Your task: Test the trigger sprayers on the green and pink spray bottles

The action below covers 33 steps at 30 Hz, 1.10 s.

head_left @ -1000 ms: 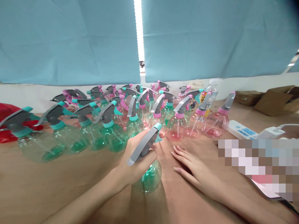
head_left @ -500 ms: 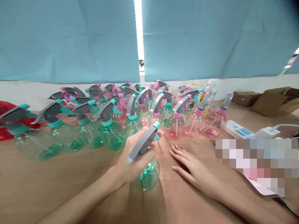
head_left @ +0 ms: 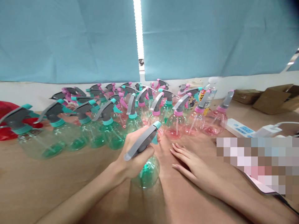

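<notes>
Item: green spray bottle (head_left: 146, 170), upright on the table (head_left: 58, 180) at 6 o'clock of the massed bottles (head_left: 112, 124). My left hand (head_left: 133, 155) wraps its neck, steadying it; the fingers hide the collar. My right hand (head_left: 190, 163) lies open, flat at 3 o'clock. Power strip (head_left: 238, 128) farther right; beyond it, a blurred patch.

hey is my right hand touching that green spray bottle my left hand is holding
Apart. The head view shows the right hand lying flat on the table, with bare tabletop between its fingertips and the green spray bottle gripped by the left hand.
</notes>
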Each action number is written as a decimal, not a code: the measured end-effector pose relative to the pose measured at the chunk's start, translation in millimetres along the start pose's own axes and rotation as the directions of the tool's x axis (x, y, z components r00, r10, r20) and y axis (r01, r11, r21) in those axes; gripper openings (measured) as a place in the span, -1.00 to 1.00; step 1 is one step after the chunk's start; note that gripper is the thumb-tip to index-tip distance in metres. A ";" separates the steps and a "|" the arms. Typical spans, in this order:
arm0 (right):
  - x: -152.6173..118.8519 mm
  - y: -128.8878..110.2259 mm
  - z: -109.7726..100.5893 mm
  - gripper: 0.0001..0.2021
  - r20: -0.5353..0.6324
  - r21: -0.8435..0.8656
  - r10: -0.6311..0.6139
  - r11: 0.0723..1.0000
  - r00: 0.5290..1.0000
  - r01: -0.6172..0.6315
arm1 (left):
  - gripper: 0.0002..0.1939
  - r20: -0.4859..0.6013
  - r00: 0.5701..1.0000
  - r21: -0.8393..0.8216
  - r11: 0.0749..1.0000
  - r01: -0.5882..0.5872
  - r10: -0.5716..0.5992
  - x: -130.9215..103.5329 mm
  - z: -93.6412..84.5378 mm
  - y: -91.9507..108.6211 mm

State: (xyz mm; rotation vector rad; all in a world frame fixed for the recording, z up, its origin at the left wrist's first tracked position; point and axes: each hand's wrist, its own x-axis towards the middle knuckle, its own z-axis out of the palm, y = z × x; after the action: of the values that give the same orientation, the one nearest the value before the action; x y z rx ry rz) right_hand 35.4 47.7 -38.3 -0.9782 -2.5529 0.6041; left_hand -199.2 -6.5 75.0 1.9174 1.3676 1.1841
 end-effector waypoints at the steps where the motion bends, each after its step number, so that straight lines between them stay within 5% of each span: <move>1: 0.2 -0.2 -0.3 -0.45 0.005 -0.003 0.003 1.000 1.000 -0.003 | -0.81 0.007 1.000 -0.006 1.000 0.002 -0.002 -0.2 -0.1 0.2; 22: -1.3 1.9 0.4 -0.47 -0.026 0.018 -0.013 1.000 1.000 0.013 | -0.99 -0.057 0.998 0.014 1.000 -0.011 0.012 0.6 4.9 9.8; 33: 0.7 -0.7 -2.2 -0.46 0.001 -0.009 -0.004 1.000 1.000 0.004 | -0.88 -0.078 0.995 -0.030 0.998 0.059 -0.062 -3.7 8.8 12.7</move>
State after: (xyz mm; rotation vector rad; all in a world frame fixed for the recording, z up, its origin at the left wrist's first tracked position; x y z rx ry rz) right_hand 35.5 48.2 -36.0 -0.9759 -2.5598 0.5927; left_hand -185.8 -13.9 79.3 1.8145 1.4324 1.2550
